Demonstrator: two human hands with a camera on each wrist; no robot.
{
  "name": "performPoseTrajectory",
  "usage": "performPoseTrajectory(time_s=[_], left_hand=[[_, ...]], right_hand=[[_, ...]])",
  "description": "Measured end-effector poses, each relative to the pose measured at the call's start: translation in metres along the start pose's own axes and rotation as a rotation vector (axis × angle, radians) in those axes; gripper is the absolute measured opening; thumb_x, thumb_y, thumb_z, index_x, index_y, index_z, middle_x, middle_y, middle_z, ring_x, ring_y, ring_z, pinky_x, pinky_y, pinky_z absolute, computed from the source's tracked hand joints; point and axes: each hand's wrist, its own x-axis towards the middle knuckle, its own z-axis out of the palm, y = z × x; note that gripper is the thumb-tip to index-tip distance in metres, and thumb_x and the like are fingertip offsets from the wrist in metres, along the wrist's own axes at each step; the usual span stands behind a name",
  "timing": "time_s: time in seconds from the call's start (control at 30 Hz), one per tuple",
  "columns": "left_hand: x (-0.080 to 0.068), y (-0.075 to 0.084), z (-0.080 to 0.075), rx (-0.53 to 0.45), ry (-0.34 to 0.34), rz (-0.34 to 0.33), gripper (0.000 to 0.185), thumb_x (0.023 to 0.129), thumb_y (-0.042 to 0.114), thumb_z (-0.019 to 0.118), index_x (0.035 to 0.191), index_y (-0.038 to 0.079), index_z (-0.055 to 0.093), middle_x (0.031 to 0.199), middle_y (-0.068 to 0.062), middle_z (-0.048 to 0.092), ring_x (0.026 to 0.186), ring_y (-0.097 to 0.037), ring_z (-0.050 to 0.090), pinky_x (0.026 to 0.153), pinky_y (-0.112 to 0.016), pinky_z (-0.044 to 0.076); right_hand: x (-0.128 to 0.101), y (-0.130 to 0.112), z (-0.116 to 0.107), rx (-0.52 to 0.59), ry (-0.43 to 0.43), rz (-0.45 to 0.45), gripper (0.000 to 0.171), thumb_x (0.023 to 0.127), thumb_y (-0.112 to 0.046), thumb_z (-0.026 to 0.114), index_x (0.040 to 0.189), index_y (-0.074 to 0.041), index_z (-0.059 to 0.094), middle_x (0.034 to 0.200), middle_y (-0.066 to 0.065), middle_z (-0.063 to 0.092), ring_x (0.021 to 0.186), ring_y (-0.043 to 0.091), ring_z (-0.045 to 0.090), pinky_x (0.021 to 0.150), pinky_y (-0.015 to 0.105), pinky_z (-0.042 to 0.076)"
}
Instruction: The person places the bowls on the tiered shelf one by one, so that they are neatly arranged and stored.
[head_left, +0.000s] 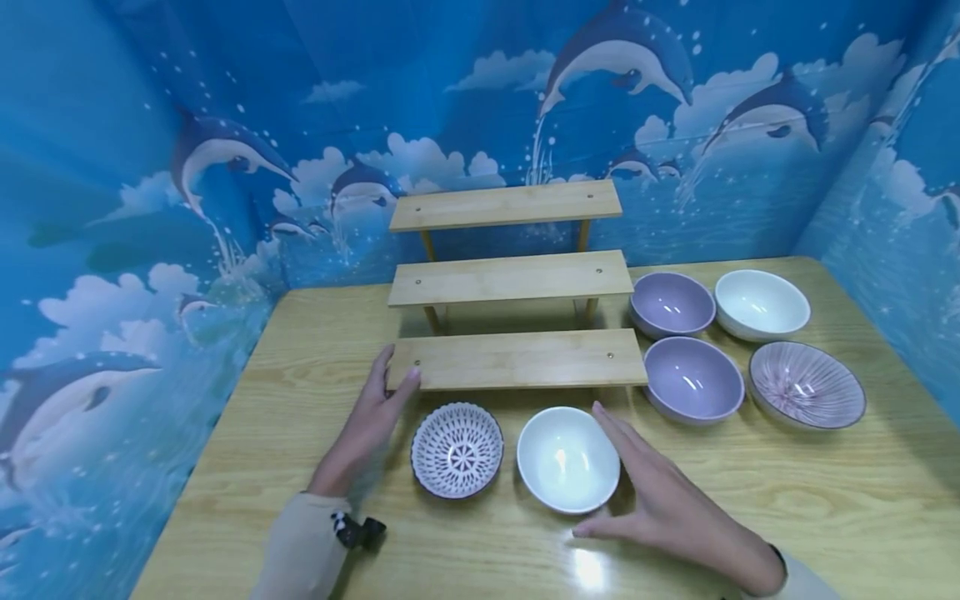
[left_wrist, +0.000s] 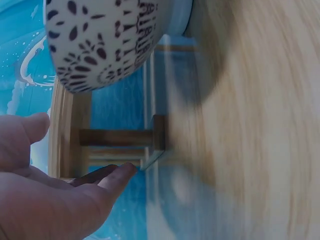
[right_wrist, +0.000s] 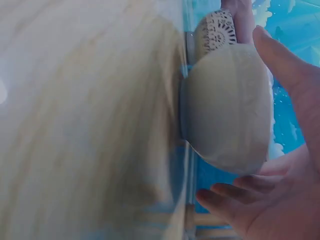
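Observation:
My left hand [head_left: 372, 406] is at the left end of the lowest board of a three-step wooden shelf [head_left: 517, 360], thumb and fingers apart. Whether it touches the board I cannot tell. Just right of it stands a patterned bowl [head_left: 457, 451], white with a dark openwork-like print, also large in the left wrist view. A plain white bowl [head_left: 567, 460] stands beside that one on the table. Around its right side my right hand [head_left: 660, 500] is spread, thumb and fingers apart, holding nothing. In the right wrist view the fingers [right_wrist: 235, 192] lie close by the white bowl's side.
To the right of the shelf are two purple bowls [head_left: 693, 380], a second white bowl [head_left: 762, 305] and a striped bowl [head_left: 807, 385], close together. The wooden table [head_left: 300, 358] is bordered by a blue dolphin-print cloth [head_left: 450, 92] at the back and sides.

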Motion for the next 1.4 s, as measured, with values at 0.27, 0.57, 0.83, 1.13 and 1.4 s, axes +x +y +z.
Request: performPoseTrajectory(time_s=[0.27, 0.57, 0.83, 1.13, 1.4], left_hand=[[0.004, 0.001, 0.007, -0.028, 0.032, -0.058, 0.079, 0.092, 0.061, 0.043, 0.151, 0.035, -0.002, 0.158, 0.000, -0.002, 0.144, -0.029, 0.002, 0.113, -0.057, 0.006], [0.006, 0.002, 0.009, -0.059, 0.031, -0.090, 0.079, 0.092, 0.059, 0.044, 0.151, 0.034, -0.002, 0.158, 0.000, -0.003, 0.144, -0.030, 0.001, 0.113, -0.056, 0.006], [0.007, 0.002, 0.010, -0.057, 0.033, -0.122, 0.079, 0.091, 0.060, 0.044, 0.151, 0.037, -0.002, 0.159, 0.000, -0.003, 0.144, -0.029, 0.000, 0.113, -0.056, 0.005], [0.006, 0.002, 0.010, -0.065, 0.022, -0.118, 0.079, 0.091, 0.060, 0.044, 0.150, 0.037, -0.003, 0.158, 0.000, -0.003, 0.144, -0.029, 0.000, 0.113, -0.057, 0.005], [0.005, 0.004, 0.009, -0.058, 0.025, -0.122, 0.080, 0.090, 0.063, 0.043, 0.150, 0.039, -0.004, 0.158, 0.000, -0.003, 0.144, -0.029, 0.000, 0.113, -0.057, 0.005]], right_hand=[[0.006, 0.005, 0.013, 0.050, 0.019, -0.014, 0.129, 0.052, -0.058, 0.086, 0.152, -0.016, 0.015, 0.145, 0.010, 0.037, 0.126, 0.031, 0.044, 0.094, 0.056, 0.043], [0.010, 0.007, 0.019, 0.126, 0.082, 0.023, 0.120, 0.049, -0.047, 0.091, 0.146, -0.012, 0.030, 0.137, 0.012, 0.044, 0.117, 0.032, 0.051, 0.089, 0.057, 0.047], [0.009, 0.007, 0.021, 0.156, 0.104, 0.068, 0.117, 0.045, -0.047, 0.092, 0.142, -0.013, 0.037, 0.134, 0.009, 0.046, 0.115, 0.029, 0.052, 0.088, 0.055, 0.047], [0.006, -0.002, 0.015, 0.152, 0.099, 0.068, 0.112, 0.046, -0.053, 0.090, 0.140, -0.020, 0.039, 0.129, -0.004, 0.049, 0.109, 0.015, 0.053, 0.084, 0.045, 0.050], [0.015, -0.020, -0.017, 0.168, 0.121, 0.070, 0.113, 0.047, -0.043, 0.093, 0.142, -0.023, 0.037, 0.131, -0.002, 0.048, 0.109, 0.021, 0.053, 0.082, 0.049, 0.049]])
